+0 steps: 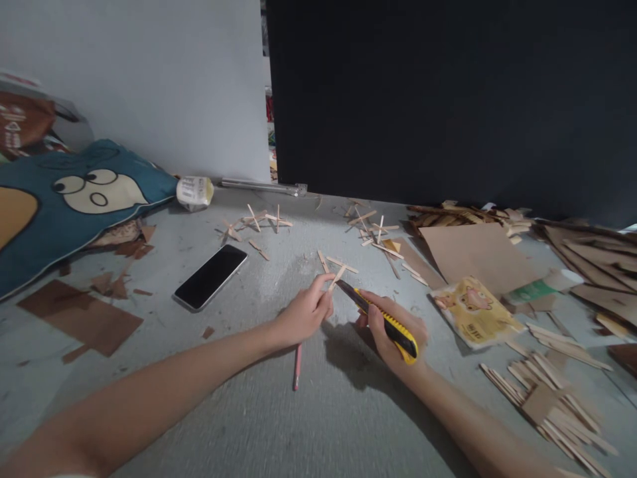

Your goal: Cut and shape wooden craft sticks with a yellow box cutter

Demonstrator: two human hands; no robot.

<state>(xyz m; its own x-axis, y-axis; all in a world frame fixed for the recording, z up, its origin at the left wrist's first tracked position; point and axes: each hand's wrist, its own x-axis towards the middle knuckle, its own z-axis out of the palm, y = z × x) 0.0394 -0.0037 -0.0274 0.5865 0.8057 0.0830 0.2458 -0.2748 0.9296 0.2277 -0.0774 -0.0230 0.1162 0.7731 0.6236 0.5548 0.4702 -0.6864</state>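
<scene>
My left hand [309, 307] pinches a short wooden craft stick [339, 275] between thumb and fingers, its free end pointing up and away. Wrapped round a yellow and black utility knife [393, 330], my right hand [398, 335] holds the blade end against or very near the stick; actual contact is hard to make out. Two more craft sticks, one of them flat [343, 265], lie just beyond my fingertips. A pink pencil [297, 367] rests on the grey surface, partly hidden under my left hand.
A phone [211, 276] lies left of my hands, near a blue cushion [94, 199]. Crossed stick pieces [277, 219] are at the back. To the right are a yellow packet [475, 312], cardboard [480, 255] and a pile of craft sticks [572, 411]. A dark panel [448, 99] stands behind.
</scene>
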